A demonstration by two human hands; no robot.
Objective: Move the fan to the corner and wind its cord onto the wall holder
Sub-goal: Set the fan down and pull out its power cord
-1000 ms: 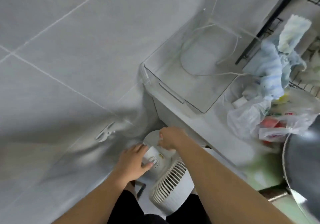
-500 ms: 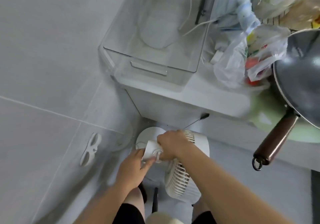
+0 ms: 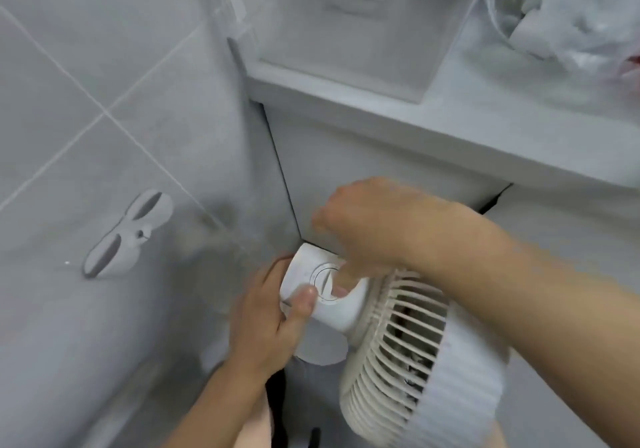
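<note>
Currently I see the fan (image 3: 408,354) down in the corner where the tiled wall (image 3: 104,83) meets the white cabinet (image 3: 363,156); left hand (image 3: 266,323) grips its motor housing, thumb on top; right hand (image 3: 363,225) closed, fingers on the round dial (image 3: 323,283); wall holder (image 3: 130,232) on the tile, bare, well apart from the hands.

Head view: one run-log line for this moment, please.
stage: fan placement | left hand: gripping white plastic fan control housing | right hand: at dial | grey wall cord holder: empty | cord: not visible
</note>
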